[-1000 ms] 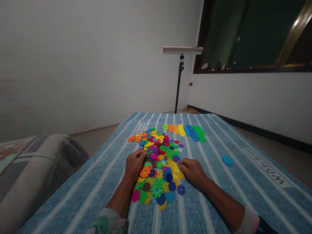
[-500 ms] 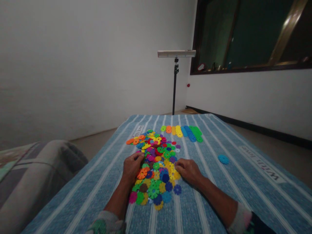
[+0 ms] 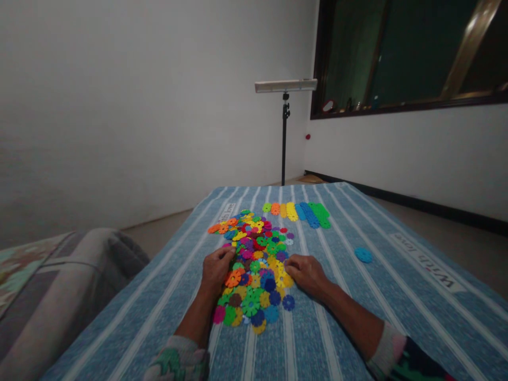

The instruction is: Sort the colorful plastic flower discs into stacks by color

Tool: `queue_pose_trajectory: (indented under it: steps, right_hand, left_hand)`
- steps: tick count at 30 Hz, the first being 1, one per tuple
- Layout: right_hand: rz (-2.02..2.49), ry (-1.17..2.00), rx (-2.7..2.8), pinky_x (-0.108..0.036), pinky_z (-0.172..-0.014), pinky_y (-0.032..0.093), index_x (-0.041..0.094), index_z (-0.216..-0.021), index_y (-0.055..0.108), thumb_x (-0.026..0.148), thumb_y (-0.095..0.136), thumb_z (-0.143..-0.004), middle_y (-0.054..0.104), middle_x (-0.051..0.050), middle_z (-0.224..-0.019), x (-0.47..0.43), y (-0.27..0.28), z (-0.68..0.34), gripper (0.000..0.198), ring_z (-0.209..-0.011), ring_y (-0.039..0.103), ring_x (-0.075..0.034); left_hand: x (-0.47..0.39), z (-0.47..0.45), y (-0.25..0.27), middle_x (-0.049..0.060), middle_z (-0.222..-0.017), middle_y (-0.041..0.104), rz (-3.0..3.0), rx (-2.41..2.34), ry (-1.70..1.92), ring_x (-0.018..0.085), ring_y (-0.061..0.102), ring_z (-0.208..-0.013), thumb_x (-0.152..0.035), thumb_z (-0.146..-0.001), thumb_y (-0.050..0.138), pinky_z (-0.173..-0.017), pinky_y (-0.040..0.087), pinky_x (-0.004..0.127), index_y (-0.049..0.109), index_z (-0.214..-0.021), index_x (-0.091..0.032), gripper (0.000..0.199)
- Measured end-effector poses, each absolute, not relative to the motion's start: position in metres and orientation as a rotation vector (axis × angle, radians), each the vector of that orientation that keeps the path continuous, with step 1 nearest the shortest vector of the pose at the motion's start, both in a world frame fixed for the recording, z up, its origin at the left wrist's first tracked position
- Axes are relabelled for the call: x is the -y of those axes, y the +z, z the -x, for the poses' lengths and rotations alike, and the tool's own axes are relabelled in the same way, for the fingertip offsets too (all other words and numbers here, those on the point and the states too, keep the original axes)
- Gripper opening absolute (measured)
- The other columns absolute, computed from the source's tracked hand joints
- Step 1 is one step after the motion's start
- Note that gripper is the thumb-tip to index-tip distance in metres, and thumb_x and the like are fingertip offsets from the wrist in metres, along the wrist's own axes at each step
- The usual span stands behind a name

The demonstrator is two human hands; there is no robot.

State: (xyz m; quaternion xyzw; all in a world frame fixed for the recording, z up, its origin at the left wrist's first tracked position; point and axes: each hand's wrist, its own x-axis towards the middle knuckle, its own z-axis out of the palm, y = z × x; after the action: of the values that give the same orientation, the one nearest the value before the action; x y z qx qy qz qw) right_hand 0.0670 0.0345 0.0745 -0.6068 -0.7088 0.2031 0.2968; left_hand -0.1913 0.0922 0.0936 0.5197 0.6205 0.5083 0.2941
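A loose heap of many-coloured plastic snowflake discs (image 3: 251, 304) lies on the striped cloth between my hands. Against the heap's left edge rests my left hand (image 3: 215, 269), its fingers curled and pressed together close to pink and orange discs. What those fingers hold, if anything, is hidden. On the right side, my right hand (image 3: 308, 272) is closed too, thumb and fingertips at the yellow snowflake discs (image 3: 281, 276). Whether it pinches one of them I cannot make out.
Beyond the heap, discs lie in overlapping rows by colour, among them a green row (image 3: 319, 214) and a yellow row (image 3: 291, 211). A lone blue disc (image 3: 363, 255) lies at the right on the striped cloth (image 3: 337, 323). Behind stands a lamp on a pole (image 3: 284, 143).
The view has shifted slightly. Both hands stay at the sides of the heap with their fingers closed, and the discs lie as before.
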Motion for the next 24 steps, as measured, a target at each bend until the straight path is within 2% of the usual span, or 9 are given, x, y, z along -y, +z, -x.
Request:
queue_pose_trajectory:
  steps: [9,24]
  right_hand:
    - [1.616,0.543,1.864,-0.025,-0.075,0.044,0.024,-0.092,0.078,0.023,0.055,-0.084,0.079,-0.002,-0.094,-0.034,0.074,-0.066,0.024,-0.090,0.071,-0.019]
    - [1.571,0.566,1.844,-0.025,-0.073,0.042,0.022,-0.090,0.078,0.023,0.055,-0.083,0.078,-0.003,-0.092,-0.034,0.072,-0.067,0.024,-0.086,0.070,-0.018]
  left_hand:
    - [-0.089,0.191,0.094,0.003,-0.087,0.078,-1.376,-1.634,1.332,0.025,0.069,-0.086,-0.047,-0.062,0.068,-0.075,0.052,0.032,0.079,-0.079,-0.019,0.035]
    - [-0.099,0.196,0.082,0.004,-0.091,0.079,-1.367,-1.627,1.368,0.027,0.069,-0.093,-0.046,-0.062,0.069,-0.082,0.052,0.034,0.080,-0.083,-0.019,0.036]
